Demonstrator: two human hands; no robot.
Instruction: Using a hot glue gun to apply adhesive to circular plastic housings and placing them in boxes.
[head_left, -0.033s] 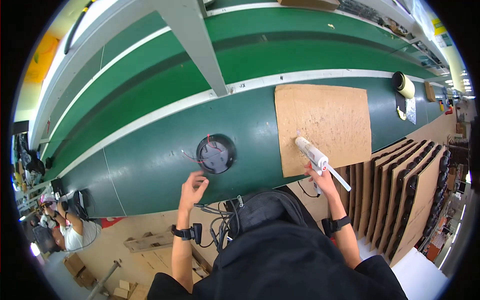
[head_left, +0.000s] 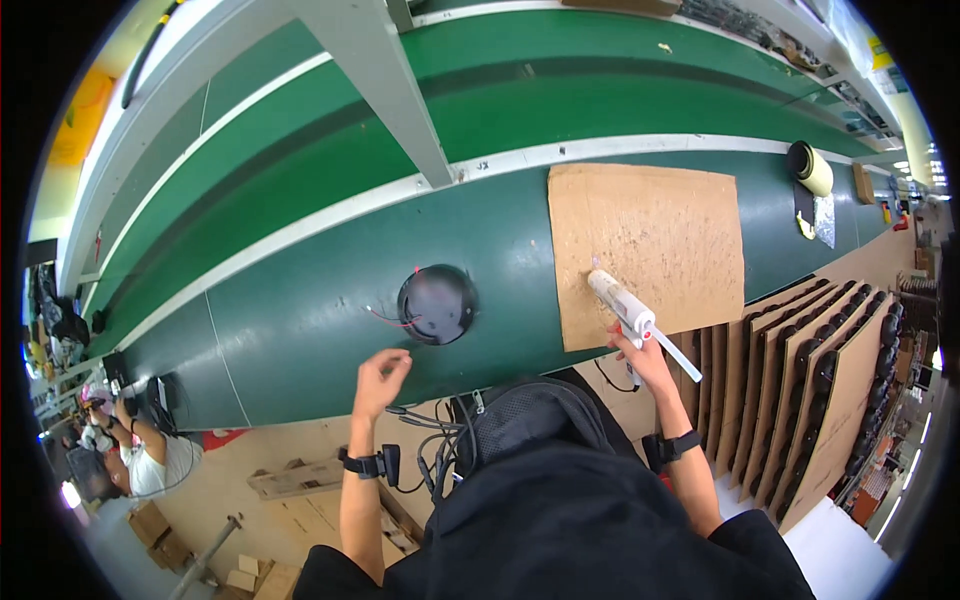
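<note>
A shallow round black housing [head_left: 437,305] lies on the green bench, its inside smeared by motion. Thin red and pale wires [head_left: 398,321] stick out past its left rim. Just below and left of it is my left hand [head_left: 380,383], apart from the rim, thumb and fingers drawn together with nothing visible between them. My right hand [head_left: 640,358] grips a white hot glue gun [head_left: 622,303] by its handle. Its nozzle points up and left over a cardboard sheet [head_left: 675,235]; a pale glue stick [head_left: 680,356] juts from its rear.
A roll of pale material [head_left: 815,172] lies at the bench's far right. Upright cardboard sheets [head_left: 770,400] carrying several black round parts stand at my right. A grey metal post [head_left: 385,85] rises behind the bench. Another person [head_left: 150,455] sits at far left.
My left hand has drawn back slightly from the housing and its fingers have closed in. The housing's inside has gone from sharp to blurred, as if turning. The glue gun has hardly moved.
</note>
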